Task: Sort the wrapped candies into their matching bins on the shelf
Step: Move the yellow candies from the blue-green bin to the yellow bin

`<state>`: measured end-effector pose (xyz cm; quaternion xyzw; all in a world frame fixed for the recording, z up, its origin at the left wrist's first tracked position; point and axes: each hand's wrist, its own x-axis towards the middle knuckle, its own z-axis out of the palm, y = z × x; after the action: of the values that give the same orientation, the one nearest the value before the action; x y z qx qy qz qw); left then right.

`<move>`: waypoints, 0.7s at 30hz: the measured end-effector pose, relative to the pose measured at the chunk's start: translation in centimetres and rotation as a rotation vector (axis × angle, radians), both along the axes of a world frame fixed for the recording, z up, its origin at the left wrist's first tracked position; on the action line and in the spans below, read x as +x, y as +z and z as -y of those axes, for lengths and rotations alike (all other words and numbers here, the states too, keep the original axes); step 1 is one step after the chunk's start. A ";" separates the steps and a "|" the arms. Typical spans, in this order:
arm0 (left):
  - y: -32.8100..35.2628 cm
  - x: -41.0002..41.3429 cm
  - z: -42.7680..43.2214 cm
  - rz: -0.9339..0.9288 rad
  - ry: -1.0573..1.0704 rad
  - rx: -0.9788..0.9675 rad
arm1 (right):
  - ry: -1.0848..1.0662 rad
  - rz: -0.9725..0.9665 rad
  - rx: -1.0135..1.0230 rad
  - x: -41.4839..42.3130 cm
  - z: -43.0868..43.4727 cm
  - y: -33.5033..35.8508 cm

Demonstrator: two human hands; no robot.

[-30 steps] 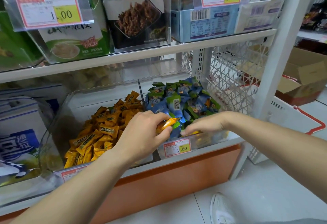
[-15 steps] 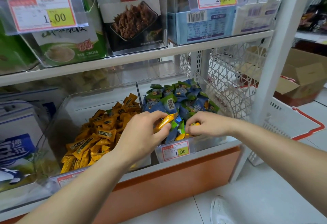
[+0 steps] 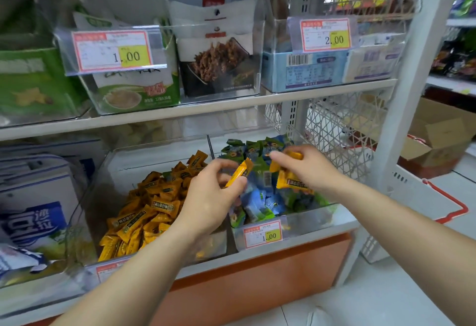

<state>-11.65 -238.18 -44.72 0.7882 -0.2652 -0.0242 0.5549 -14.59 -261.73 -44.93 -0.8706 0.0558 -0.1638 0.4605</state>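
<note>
Orange candy (image 3: pixel 238 174) is pinched between thumb and forefinger of the left hand (image 3: pixel 211 196); at its three o'clock the right hand (image 3: pixel 309 171), knuckles up, grips two more orange candies (image 3: pixel 289 184).

The white lower shelf (image 3: pixel 342 222) runs from 8 o'clock up to 3 o'clock. Two clear bins stand on it, touching side by side: the left bin (image 3: pixel 123 168) near the centre holds yellow candies (image 3: pixel 144 212), and the right bin (image 3: pixel 309 222) at 4 o'clock holds blue-green candies (image 3: pixel 260 204). A blue-white pack (image 3: pixel 33 212) sits at 9 o'clock. The upper shelf (image 3: pixel 206 109) crosses above, carrying a green pack (image 3: pixel 136 93) at 11 o'clock, a dark pack (image 3: pixel 219 68) at 12 and a blue box (image 3: pixel 306 70) at 1, all in clear bins.
</note>
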 end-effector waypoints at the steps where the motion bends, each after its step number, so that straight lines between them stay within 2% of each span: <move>1: 0.2 0.0 -0.3 -0.074 0.014 -0.051 | -0.002 0.012 0.009 0.3 -1.1 0.7; 5: 1.2 0.5 -1.9 -0.386 0.084 -0.275 | 0.061 0.035 0.120 2.2 -7.3 2.6; 10: 1.7 2.3 -6.2 -0.546 0.202 -0.503 | 0.001 -0.017 0.071 6.6 -15.1 3.4; 12: 1.3 3.1 -8.2 -0.431 0.284 -0.421 | 0.068 -0.130 0.090 8.3 -17.7 3.6; 15: 0.4 4.4 -10.9 -0.203 0.412 -0.161 | 0.143 -0.282 0.018 9.4 -20.1 3.6; 19: -0.2 5.3 -13.1 -0.114 0.382 0.097 | 0.177 -0.307 0.019 10.1 -20.9 3.1; 21: -0.4 5.6 -13.6 -0.002 0.367 0.249 | 0.209 -0.281 -0.003 10.0 -20.4 3.1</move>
<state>-6.06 -224.61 -45.10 0.8855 -0.1116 0.0440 0.4488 -4.62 -241.38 -41.87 -0.8866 0.0284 0.0082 0.4616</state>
